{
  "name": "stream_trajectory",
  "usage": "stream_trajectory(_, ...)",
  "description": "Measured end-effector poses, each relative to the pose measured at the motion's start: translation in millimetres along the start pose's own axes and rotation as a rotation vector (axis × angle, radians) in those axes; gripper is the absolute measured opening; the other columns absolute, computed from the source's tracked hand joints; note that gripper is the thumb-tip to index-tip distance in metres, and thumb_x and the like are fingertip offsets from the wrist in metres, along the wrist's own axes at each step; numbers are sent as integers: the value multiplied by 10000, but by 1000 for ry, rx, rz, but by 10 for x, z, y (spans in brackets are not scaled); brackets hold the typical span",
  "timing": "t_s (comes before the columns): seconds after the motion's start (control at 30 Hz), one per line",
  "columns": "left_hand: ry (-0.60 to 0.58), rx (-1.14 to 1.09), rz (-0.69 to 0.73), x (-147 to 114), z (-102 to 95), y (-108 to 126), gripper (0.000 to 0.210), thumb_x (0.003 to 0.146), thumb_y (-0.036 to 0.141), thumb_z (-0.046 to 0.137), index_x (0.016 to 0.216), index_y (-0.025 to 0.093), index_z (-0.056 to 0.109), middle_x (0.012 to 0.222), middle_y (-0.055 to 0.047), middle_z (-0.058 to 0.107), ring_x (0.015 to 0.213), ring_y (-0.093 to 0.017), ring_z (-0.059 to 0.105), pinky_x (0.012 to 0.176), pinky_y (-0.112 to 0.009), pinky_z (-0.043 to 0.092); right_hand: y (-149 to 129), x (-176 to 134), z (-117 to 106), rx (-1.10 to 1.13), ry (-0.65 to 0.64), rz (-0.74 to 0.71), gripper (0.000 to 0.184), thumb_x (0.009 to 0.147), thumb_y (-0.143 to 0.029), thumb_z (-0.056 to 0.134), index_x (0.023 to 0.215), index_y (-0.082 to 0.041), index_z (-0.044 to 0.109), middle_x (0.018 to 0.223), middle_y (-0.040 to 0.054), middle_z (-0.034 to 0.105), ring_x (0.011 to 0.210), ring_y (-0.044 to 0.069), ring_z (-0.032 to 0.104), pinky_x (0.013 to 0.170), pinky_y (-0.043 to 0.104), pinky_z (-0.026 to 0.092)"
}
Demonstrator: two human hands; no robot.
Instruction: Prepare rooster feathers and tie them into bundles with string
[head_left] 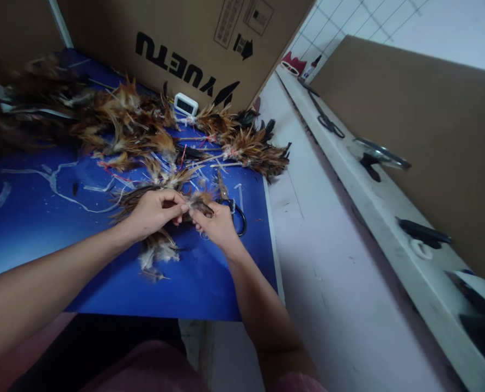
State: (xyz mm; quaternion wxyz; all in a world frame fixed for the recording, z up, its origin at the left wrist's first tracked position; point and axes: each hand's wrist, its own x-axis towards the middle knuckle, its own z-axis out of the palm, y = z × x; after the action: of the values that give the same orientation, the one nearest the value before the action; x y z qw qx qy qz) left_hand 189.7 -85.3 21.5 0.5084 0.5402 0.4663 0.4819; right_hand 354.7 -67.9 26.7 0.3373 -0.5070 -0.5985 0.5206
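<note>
Between my two hands is a small tuft of brown and grey feathers (200, 199). My left hand (160, 211) pinches the tuft's base with thumb and forefinger. On its other side my right hand (215, 220) is closed round the same feathers, its fingertips nearly meeting the left ones. Beneath and behind my left hand lies a bundle of dark striped feathers (130, 200). Loose fluffy feathers (158, 255) rest on the blue tabletop (197, 288) nearer to me. Scissors with black handles (241, 220) lie just beyond my right hand, partly covered by it.
Feather bunches bound on sticks (258, 149) and a long heap of brown feathers (123, 114) spread across the back. A small white digital display (185, 104) stands before a large cardboard box (177, 32). White string (54, 177) lies at left. Another pair of scissors (330, 125) sits on the right ledge.
</note>
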Motion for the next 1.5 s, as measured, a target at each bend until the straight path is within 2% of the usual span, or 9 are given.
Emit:
stream_trajectory(0.17,26,25,-14,0,-16,35,182,724,281,687,624,143,623,486,10,576,455,-84,510,488,-198,412,-32,-7,8,62,-19,33,172,682,-306,673,689,-168,570,535,-45,557,425,69,494,411,192,409)
stream_trajectory(0.33,77,-105,-28,17,-37,33,165,710,260,701,620,146,622,489,20,562,449,-74,488,485,-191,411,-45,-13,9,99,-27,53,163,690,-299,668,751,-164,600,554,-51,569,418,52,486,421,179,410)
stream_trajectory(0.47,61,-190,-73,17,-39,21,167,688,269,734,637,143,636,516,10,582,471,-83,524,495,-194,447,-29,-6,11,100,-10,52,162,695,-307,658,747,-168,593,559,-49,569,416,52,481,415,179,403)
stream_trajectory(0.63,-11,-167,-47,-25,0,35,214,689,302,743,620,124,645,785,-60,678,500,-86,571,476,-214,495,27,14,1,-15,37,0,140,701,-300,637,707,-164,604,550,-35,567,433,70,496,422,192,402)
stream_trajectory(0.73,-41,-116,-11,-40,21,39,211,710,313,727,651,124,656,972,-90,680,506,-76,580,485,-228,522,49,9,-9,-74,47,-45,143,716,-285,622,791,-166,648,589,-29,591,450,72,498,445,197,417)
stream_trajectory(0.8,-46,-75,11,-38,30,37,221,713,324,719,648,125,650,1011,-98,676,500,-72,577,487,-234,531,52,-3,-8,-82,34,-77,173,729,-286,613,850,-173,661,620,-29,603,462,71,494,460,197,422)
stream_trajectory(0.93,-41,0,54,-24,29,17,218,726,329,695,631,140,643,924,-76,679,522,-95,590,505,-245,533,66,-21,17,-140,40,-131,168,738,-281,602,852,-179,670,640,-26,614,518,84,520,511,202,434)
stream_trajectory(1.13,19,119,76,-21,-9,2,164,742,289,668,646,158,654,644,-20,635,520,-114,578,520,-231,487,128,-17,56,-177,82,-117,201,727,-368,639,756,-170,630,600,-25,578,531,98,525,508,215,424)
stream_trajectory(1.5,116,202,65,15,-74,-24,153,738,294,644,646,173,629,600,-15,643,517,-132,587,528,-243,473,3,-58,-63,-300,39,-270,100,803,-278,578,785,-193,628,716,-8,648,612,108,579,623,237,474)
